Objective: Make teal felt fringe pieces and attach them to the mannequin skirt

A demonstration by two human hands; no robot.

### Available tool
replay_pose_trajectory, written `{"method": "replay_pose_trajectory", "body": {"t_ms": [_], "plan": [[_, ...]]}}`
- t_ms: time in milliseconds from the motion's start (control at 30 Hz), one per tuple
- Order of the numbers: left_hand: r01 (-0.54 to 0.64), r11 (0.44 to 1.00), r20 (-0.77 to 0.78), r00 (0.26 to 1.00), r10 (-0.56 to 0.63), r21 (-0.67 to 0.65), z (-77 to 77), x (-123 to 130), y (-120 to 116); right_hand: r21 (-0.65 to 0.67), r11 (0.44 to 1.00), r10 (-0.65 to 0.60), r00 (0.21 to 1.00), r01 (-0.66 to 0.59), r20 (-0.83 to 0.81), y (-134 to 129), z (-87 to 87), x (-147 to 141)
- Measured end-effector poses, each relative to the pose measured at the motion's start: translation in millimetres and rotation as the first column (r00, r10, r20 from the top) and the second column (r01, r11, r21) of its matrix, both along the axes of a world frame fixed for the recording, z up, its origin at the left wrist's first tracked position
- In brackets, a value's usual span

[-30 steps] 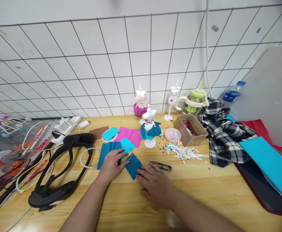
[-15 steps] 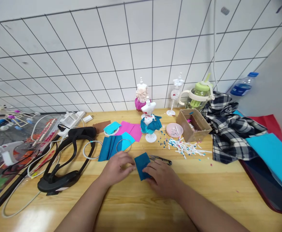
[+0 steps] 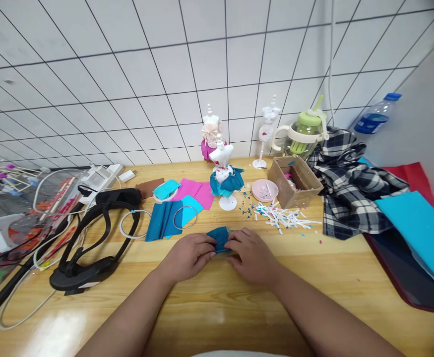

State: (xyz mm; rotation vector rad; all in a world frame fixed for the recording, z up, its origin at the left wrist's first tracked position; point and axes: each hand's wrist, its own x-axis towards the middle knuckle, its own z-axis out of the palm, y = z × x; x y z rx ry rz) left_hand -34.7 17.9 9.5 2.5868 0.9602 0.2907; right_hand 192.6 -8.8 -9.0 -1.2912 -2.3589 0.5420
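Observation:
A small piece of dark teal crepe paper (image 3: 218, 239) lies on the table between my hands. My left hand (image 3: 191, 254) has its left edge pinched between thumb and fingers. On the opposite edge, the fingers and thumb of my right hand (image 3: 253, 255) close on the paper. The thread snips are hidden behind my right hand. Just beyond, a small white dress form (image 3: 221, 154) stands upright, wearing a teal ruffled skirt (image 3: 227, 182). Left of my hands are a larger folded teal sheet (image 3: 160, 220), a light blue piece (image 3: 189, 208) and a thin ring (image 3: 186, 226).
Paper strips (image 3: 279, 216), a pink dish (image 3: 265, 191) and a cardboard box (image 3: 294, 184) stand right of the dress form. A black headset (image 3: 85, 272) and cables lie left. Plaid cloth (image 3: 341, 198) and a blue sheet (image 3: 419, 233) are at right; more dress forms stand behind.
My left hand has moved onto the teal paper's left edge, and both hands now grip it. The paper has been turned, and the snips have gone out of sight. The view has shifted slightly.

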Motion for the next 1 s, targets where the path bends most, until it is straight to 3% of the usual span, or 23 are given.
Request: {"method": "replay_pose_trajectory", "body": {"t_ms": [233, 667, 800, 900, 1000], "plan": [[-0.069, 0.997, 0.027, 0.997, 0.068, 0.039, -2.0, -2, 2, -0.037, 0.994, -0.104, 0.993, 0.102, -0.055, 2, -5.5, -5], [-0.206, 0.977, 0.035, 0.978, 0.204, 0.047, -12.8, 13, 6, 0.019, 0.98, -0.198, 0.979, 0.197, 0.045, 4, -8.4, -10], [-0.245, 0.951, 0.086, 0.969, 0.233, 0.19, -11.5, 9, 2, 0.038, 0.981, -0.194, 0.975, 0.191, 0.105, 5, -7.9, -11], [-0.135, 0.938, 0.038, 0.991, 0.13, 0.32, -8.2, 6, -1, 0.038, 0.982, -0.187, 0.97, 0.184, 0.152, 5, -5.4, -12], [0.008, 0.966, -0.055, 0.998, 0.007, 0.258, -7.3, 8, -2, 0.03, 0.983, -0.183, 0.968, 0.18, 0.17, 5, -3.5, -13]]}}
